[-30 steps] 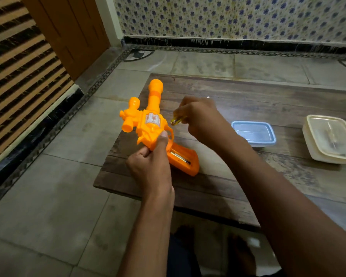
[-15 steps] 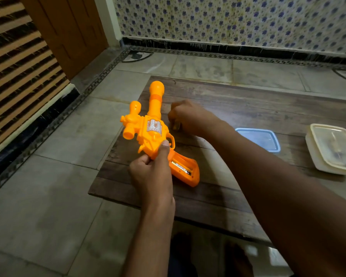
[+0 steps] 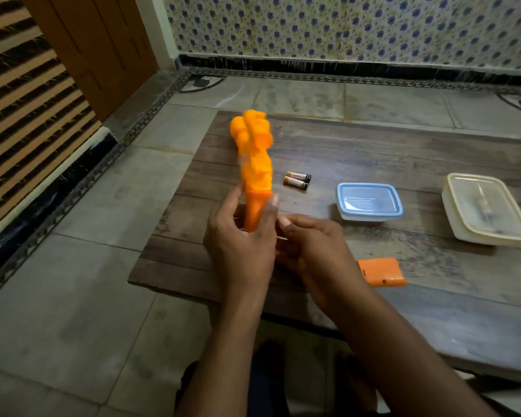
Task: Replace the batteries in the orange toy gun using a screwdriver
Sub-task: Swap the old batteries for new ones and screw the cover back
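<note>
The orange toy gun [image 3: 255,159] is blurred by motion and stands nearly on edge above the left part of the low wooden table [image 3: 403,152], barrel pointing away from me. My left hand [image 3: 241,245] is wrapped around its grip from the left. My right hand [image 3: 310,251] is curled right beside the grip's lower end, fingertips close to my left thumb; whether it holds anything is hidden. Two small batteries [image 3: 297,180] lie side by side on the table just right of the gun. An orange battery cover [image 3: 381,272] lies flat near my right wrist.
A clear box with a blue lid [image 3: 369,201] sits mid-table. Further right is a white lidded box [image 3: 484,209] with a long tool dimly visible inside. Tiled floor surrounds the table, a wooden door and slatted panel stand at the left, and a patterned wall is behind.
My right hand left the two batteries on the table and drew back to the gun's grip. The gun has turned from lying on its side to standing on edge.
</note>
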The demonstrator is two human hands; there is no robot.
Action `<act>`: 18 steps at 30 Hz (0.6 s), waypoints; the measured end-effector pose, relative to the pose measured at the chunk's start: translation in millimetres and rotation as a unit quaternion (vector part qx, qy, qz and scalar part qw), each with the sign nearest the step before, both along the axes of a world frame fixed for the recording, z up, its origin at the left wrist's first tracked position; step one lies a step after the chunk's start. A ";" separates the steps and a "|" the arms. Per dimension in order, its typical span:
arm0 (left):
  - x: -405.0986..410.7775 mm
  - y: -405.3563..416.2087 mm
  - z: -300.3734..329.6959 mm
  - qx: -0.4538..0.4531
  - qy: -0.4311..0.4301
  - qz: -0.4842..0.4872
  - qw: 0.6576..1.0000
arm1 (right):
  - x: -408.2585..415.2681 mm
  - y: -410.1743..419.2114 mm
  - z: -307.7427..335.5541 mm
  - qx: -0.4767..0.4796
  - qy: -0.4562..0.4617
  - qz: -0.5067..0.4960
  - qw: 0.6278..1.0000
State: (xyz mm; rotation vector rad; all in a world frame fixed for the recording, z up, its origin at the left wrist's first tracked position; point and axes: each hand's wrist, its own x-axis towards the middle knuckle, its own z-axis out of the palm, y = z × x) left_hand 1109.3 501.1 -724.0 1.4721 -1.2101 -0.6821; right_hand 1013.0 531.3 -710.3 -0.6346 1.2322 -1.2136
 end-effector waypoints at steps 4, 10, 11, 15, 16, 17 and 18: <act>-9.2 -1.6 -2.7 -0.017 -0.064 -0.017 0.998 | 5.3 2.9 -4.3 0.068 -0.207 -0.025 0.976; -8.4 -1.7 -0.9 -0.029 -0.054 0.008 0.998 | 8.1 1.6 -9.8 0.062 -0.272 -0.019 0.960; -8.7 -1.7 0.1 -0.026 -0.043 0.016 0.999 | 8.6 1.7 -10.4 0.058 -0.264 -0.011 0.963; -8.1 -0.3 3.4 -0.027 -0.007 0.035 0.999 | 8.6 7.3 -9.5 0.001 -0.104 0.008 0.995; -7.7 0.3 4.6 -0.027 0.000 0.039 0.999 | 7.6 8.2 -10.0 -0.018 -0.061 0.009 0.998; -7.3 0.9 5.9 -0.027 0.003 0.046 0.999 | 6.5 8.7 -10.4 -0.033 -0.028 0.009 0.999; -7.2 1.6 8.0 -0.028 0.005 0.052 0.998 | 5.0 7.7 -12.2 -0.044 0.002 0.005 0.999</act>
